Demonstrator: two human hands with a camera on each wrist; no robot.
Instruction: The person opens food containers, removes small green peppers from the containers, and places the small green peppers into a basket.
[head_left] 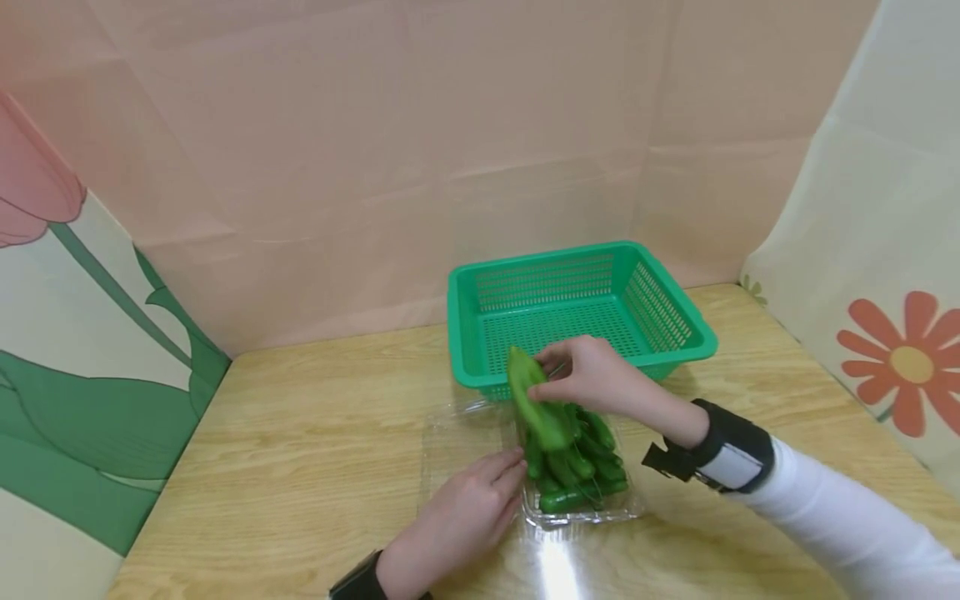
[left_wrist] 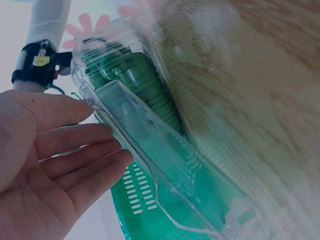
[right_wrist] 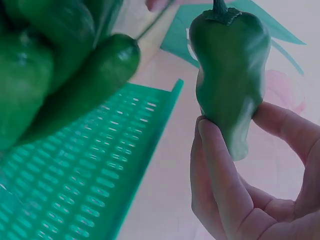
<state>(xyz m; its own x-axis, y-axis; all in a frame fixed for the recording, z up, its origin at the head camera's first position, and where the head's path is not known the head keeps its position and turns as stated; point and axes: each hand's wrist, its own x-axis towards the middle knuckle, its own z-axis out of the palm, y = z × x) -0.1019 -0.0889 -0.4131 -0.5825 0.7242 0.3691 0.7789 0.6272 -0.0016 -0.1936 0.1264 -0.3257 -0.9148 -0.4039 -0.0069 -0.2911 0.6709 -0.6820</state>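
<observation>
My right hand (head_left: 592,375) pinches a green pepper (right_wrist: 230,65) between thumb and fingers, its stem end pointing away from the palm in the right wrist view. In the head view that pepper is held over a clear plastic clamshell box (head_left: 585,517) full of smaller green peppers (head_left: 573,498). My left hand (head_left: 472,500) touches the left side of the box; in the left wrist view its nearly straight fingertips (left_wrist: 122,157) lie against the clear rim. The transparent lid (head_left: 457,442) is folded out to the left.
A green slotted plastic basket (head_left: 465,371) stands just behind the box, with nothing inside it. Both sit on a light wood table (head_left: 322,433). A pinkish cloth wall (head_left: 337,167) rises behind, and flower-printed sheets hang at both sides.
</observation>
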